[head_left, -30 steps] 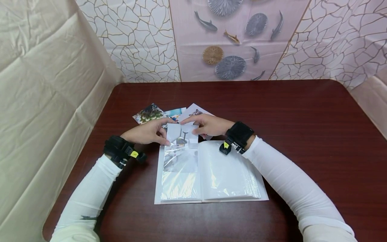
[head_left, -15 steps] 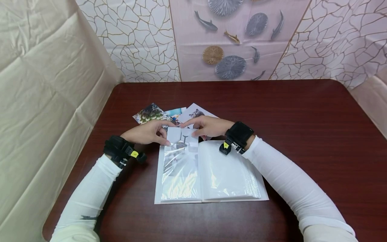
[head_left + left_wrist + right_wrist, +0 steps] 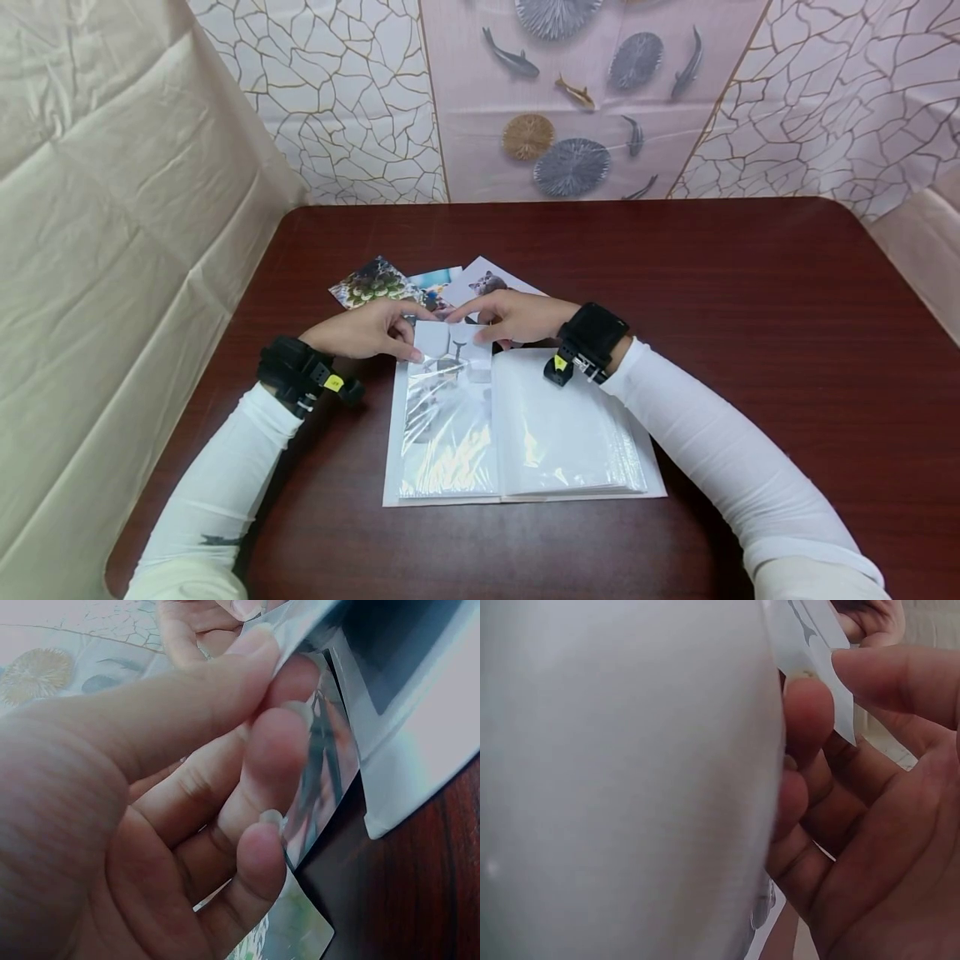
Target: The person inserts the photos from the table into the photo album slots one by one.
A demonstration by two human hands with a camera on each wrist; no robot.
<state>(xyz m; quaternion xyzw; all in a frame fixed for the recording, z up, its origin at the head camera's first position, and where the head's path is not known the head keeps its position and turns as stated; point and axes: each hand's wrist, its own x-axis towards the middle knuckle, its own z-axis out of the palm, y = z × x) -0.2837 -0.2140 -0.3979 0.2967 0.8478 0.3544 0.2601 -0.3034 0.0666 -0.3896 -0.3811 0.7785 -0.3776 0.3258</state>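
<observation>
An open photo album (image 3: 573,425) with clear pockets lies on the table. A pale photo (image 3: 471,354) with grey shapes is partly inside the left page's pocket (image 3: 450,454), its upper strip sticking out at the top. My right hand (image 3: 521,317) pinches the photo near its upper right corner; in the right wrist view the photo's edge (image 3: 844,716) sits between thumb and fingers. At the page's upper left, my left hand (image 3: 367,327) pinches the pocket's edge between thumb and index finger. Its other fingers (image 3: 274,750) curl loosely below, in the left wrist view.
Behind the hands lie several loose photos: one with green plants (image 3: 375,282), a bluish one (image 3: 435,277) and a white one with a cat (image 3: 489,282). The dark red wooden table (image 3: 720,317) reaches back to a patterned cloth (image 3: 570,100).
The photo has slid down deeper into the left page's pocket, and less of it sticks out. My right hand has come slightly toward me with it; my left hand stays at the pocket.
</observation>
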